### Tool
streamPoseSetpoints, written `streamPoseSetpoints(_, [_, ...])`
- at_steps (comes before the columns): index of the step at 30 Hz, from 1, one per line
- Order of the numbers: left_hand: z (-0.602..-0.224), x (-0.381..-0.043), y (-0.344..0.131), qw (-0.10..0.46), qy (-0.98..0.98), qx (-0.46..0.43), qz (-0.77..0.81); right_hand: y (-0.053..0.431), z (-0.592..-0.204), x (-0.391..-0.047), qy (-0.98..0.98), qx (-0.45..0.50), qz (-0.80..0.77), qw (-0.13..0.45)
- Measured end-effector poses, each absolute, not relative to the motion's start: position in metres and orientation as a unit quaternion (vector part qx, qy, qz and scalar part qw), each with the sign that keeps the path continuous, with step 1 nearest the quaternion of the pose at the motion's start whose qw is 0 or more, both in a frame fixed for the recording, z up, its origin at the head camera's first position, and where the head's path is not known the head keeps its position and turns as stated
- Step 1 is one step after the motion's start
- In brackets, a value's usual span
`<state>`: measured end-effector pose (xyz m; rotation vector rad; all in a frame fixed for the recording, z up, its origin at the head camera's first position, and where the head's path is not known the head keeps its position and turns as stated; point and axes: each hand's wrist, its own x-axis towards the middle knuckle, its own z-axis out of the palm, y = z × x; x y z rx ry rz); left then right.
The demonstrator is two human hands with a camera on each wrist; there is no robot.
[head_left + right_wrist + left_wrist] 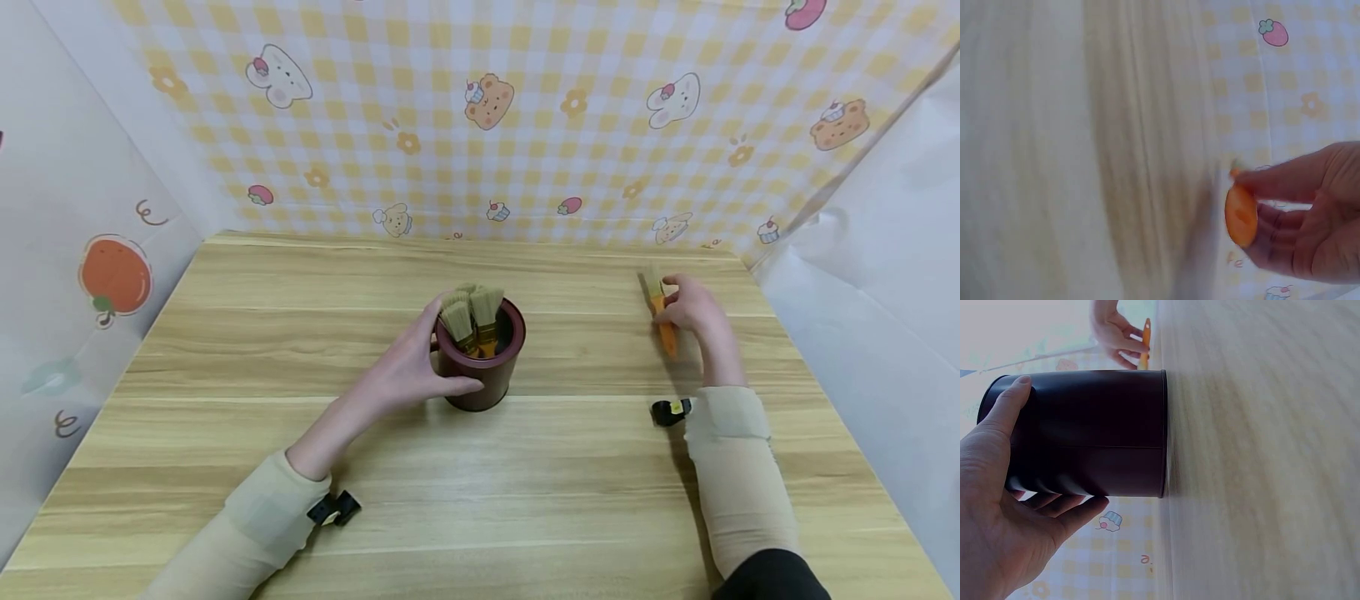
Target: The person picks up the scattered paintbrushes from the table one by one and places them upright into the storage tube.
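A dark maroon canister [491, 379] stands upright near the middle of the table. Several paintbrushes [487, 307] lean inside it, pale bristles up. My left hand [405, 367] grips its left side; in the left wrist view the thumb lies across the canister's wall [1091, 425] and the fingers curl round the other side. Over at the right, my right hand [693, 310] pinches a paintbrush [667, 333] with an orange handle, its bristles pointing toward the back. In the right wrist view the handle's end [1240, 215] shows between thumb and fingers, and the bristles are mostly hidden.
The wood-grain table [570, 500] runs back to a yellow checked cloth wall [525, 158] with cartoon prints. White sheeting hangs at the left [60, 208] and right [870, 275] sides. A small black wrist device [670, 412] sits by my right cuff.
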<state>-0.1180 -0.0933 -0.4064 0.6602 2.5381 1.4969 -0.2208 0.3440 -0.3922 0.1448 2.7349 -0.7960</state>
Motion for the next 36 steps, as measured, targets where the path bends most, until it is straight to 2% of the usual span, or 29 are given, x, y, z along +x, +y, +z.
streamPoseSetpoints(10, [-0.407,-0.118,-0.094,0.065,0.839,0.215,0.495,0.322,-0.364,-0.212,0.920,0.036,-0.388,0.032])
streamPoseSetpoints(19, [-0.407,-0.118,-0.093,0.064,0.842,0.215,0.490,0.292,-0.331,-0.192,0.902,0.022,-0.423,-0.088])
streamPoseSetpoints(24, [-0.407,-0.118,-0.093,0.063,0.842,0.215,0.491,0.266,-0.316,-0.177,0.857,0.004,-0.493,-0.147])
streamPoseSetpoints(31, [-0.408,-0.118,-0.094,0.060,0.842,0.218,0.490,0.228,-0.308,-0.155,0.697,-0.115,-0.667,-0.237])
streamPoseSetpoints(36, [-0.408,-0.118,-0.093,0.060,0.843,0.218,0.489,0.204,-0.307,-0.141,0.630,-0.194,-0.710,-0.249])
